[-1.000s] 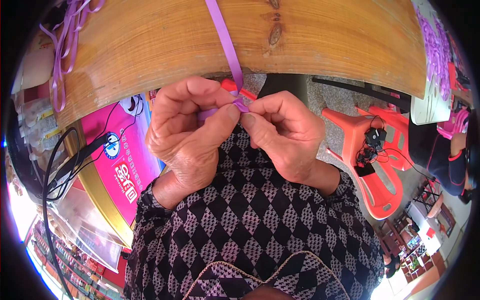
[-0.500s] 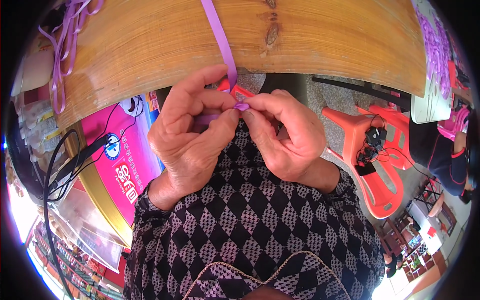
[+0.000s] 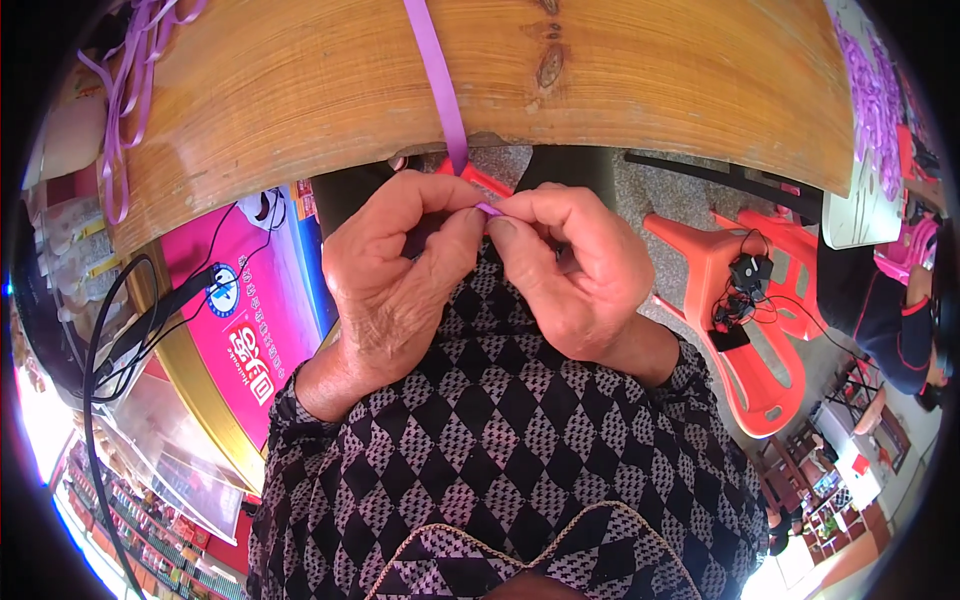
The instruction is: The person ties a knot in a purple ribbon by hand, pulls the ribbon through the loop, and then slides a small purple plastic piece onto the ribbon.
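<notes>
A long purple ribbon (image 3: 436, 70) lies across the wooden table and drops over its near edge toward my hands. My left hand (image 3: 405, 265) pinches a small folded bit of the ribbon between thumb and forefinger, just off the table's edge. From the other side my right hand (image 3: 575, 265) grips the same bit with thumb and forefinger. The two hands' fingertips almost meet, and only a sliver of purple shows between them. Whether that bit is a knot or a fold is hidden by the fingers.
Loose purple ribbons (image 3: 130, 90) hang over the table (image 3: 300, 110) at its left end. A bunch of purple braided ribbon (image 3: 870, 100) lies at the right. An orange plastic stool (image 3: 700, 270) holds a black device with wires. A black cable (image 3: 92, 400) runs down the left. Another person's arm (image 3: 915, 310) shows far right.
My left fingers have curled in closer, and the ribbon loop behind them is now out of sight. Less of the purple bit shows between the fingertips. The right hand has barely moved.
</notes>
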Motion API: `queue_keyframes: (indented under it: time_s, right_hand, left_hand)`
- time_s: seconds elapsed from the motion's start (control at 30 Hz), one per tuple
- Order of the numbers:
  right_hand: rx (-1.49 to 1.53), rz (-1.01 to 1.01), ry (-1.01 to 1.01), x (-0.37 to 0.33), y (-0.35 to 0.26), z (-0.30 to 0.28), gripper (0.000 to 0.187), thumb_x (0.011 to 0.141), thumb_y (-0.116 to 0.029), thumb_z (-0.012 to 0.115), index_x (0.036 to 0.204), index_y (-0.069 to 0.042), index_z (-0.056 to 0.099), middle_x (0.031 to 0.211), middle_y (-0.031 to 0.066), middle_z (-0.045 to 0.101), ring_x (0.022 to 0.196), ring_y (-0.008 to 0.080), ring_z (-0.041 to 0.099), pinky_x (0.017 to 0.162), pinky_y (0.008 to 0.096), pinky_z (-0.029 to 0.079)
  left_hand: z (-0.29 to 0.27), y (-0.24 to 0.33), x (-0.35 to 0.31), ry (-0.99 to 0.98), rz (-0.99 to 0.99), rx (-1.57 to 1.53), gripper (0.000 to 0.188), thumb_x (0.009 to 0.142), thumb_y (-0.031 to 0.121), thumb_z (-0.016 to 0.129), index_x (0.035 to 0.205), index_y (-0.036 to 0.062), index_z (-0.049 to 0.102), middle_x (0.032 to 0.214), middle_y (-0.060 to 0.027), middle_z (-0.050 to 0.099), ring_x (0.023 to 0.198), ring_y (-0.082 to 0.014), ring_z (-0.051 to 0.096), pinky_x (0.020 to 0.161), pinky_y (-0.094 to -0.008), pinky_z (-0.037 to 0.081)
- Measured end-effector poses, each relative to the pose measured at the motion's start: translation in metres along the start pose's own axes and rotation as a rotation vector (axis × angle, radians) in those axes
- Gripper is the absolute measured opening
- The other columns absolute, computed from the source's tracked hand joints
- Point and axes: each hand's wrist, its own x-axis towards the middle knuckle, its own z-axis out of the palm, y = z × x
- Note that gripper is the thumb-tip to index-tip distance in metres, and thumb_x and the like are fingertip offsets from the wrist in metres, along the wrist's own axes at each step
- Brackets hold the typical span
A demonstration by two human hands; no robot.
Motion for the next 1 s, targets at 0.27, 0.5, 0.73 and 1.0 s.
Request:
queue_keyframes:
  time_s: [0.27, 0.5, 0.73, 1.0]
  right_hand:
    - [0.145, 0.19, -0.072, -0.002, -0.002, -0.008, 0.01, 0.087, -0.005, 0.052, 0.089, 0.004, 0.055, 0.071, 0.0042, 0.056, 0.056, 0.0055, 0.048, 0.05, 0.0177, 0.038]
    - [0.598, 0.554, -0.182, 0.009, -0.007, -0.015, 0.012, 0.085, -0.008, 0.052, 0.084, 0.004, 0.054, 0.065, 0.004, 0.053, 0.05, 0.0068, 0.044, 0.047, 0.0194, 0.034]
    - [0.548, 0.48, -0.059, 0.008, -0.013, -0.013, 0.007, 0.084, -0.002, 0.054, 0.085, 0.004, 0.053, 0.072, 0.0055, 0.055, 0.056, 0.0074, 0.048, 0.05, 0.0193, 0.037]
    - [0.013, -0.139, 0.005, 0.007, 0.008, -0.015, 0.011, 0.078, 0.006, 0.058, 0.089, 0.005, 0.055, 0.084, 0.0114, 0.056, 0.068, 0.0119, 0.049, 0.058, 0.0227, 0.039]
  left_hand:
    - [-0.011, 0.0, 0.009, -0.113, -0.338, -0.34, 0.009, 0.075, 0.0, 0.063, 0.083, -0.0035, 0.061, 0.073, -0.0023, 0.059, 0.062, -0.0033, 0.05, 0.055, -0.0164, 0.039]
    - [-0.009, -0.012, 0.011, -0.201, -0.474, -0.776, 0.012, 0.068, -0.002, 0.065, 0.079, -0.0041, 0.062, 0.069, -0.0051, 0.061, 0.055, -0.0067, 0.051, 0.052, -0.0187, 0.04]
    - [-0.007, -0.013, 0.009, -0.225, -0.402, -0.773, 0.012, 0.068, -0.001, 0.065, 0.079, -0.0045, 0.061, 0.069, -0.0055, 0.061, 0.055, -0.0062, 0.05, 0.05, -0.0183, 0.038]
    - [-0.005, -0.012, 0.011, -0.137, -0.557, -0.753, 0.011, 0.071, 0.001, 0.065, 0.08, -0.0036, 0.061, 0.065, -0.0011, 0.056, 0.051, -0.0037, 0.042, 0.047, -0.0167, 0.031]
